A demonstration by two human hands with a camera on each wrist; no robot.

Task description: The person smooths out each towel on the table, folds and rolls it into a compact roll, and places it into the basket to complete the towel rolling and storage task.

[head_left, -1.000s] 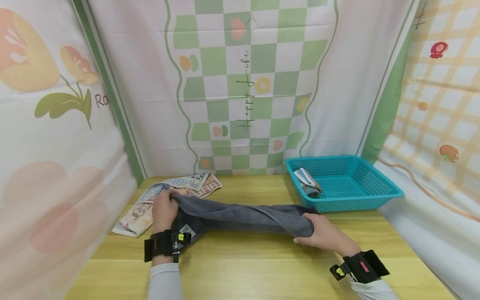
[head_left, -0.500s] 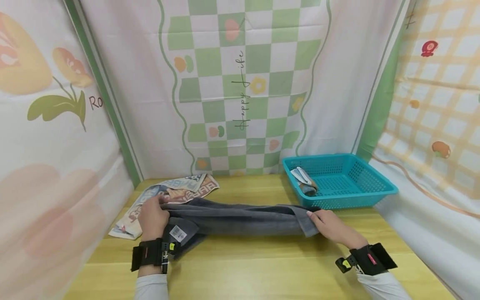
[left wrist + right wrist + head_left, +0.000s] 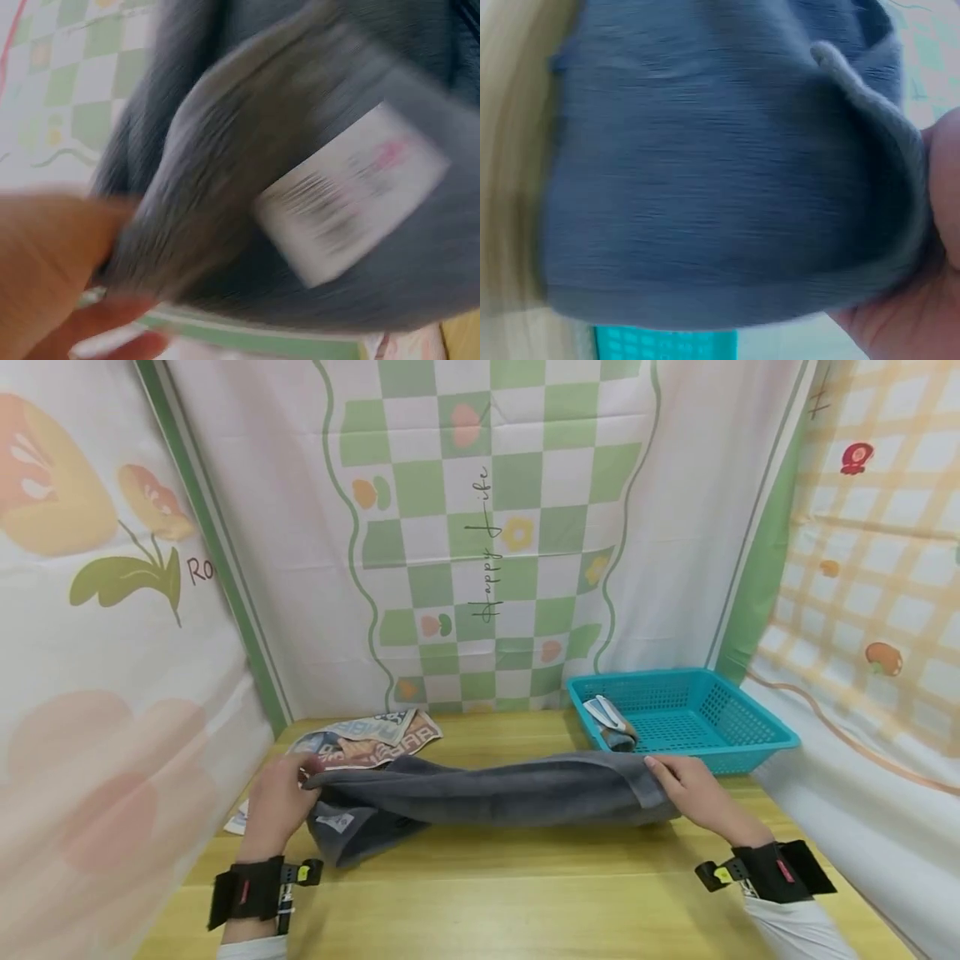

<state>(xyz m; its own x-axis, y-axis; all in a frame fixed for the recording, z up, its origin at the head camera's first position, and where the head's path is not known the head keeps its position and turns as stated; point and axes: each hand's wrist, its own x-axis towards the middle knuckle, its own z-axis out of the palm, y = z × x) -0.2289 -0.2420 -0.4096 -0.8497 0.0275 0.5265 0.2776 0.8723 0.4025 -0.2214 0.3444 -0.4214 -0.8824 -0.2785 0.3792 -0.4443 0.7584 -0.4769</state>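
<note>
A dark grey towel stretches between both hands above the wooden table, its lower edge hanging loose. My left hand pinches its left end between thumb and fingers; a corner with a white barcode label droops beside that hand. At the other end my right hand grips the towel's top edge with thumb and fingers. The right wrist view shows the towel's edge curling into the palm, most fingers hidden behind the cloth. Both wrist views are blurred.
A blue-green plastic basket stands at the back right, with a rolled patterned towel at its left side. Patterned printed towels lie spread at the table's back left. Printed curtains enclose the table at the back and sides.
Both hands have moved farther apart, the left toward the left and the right toward the right, pulling the grey towel wider. The right hand shifted its hold to the towel's end edge.
</note>
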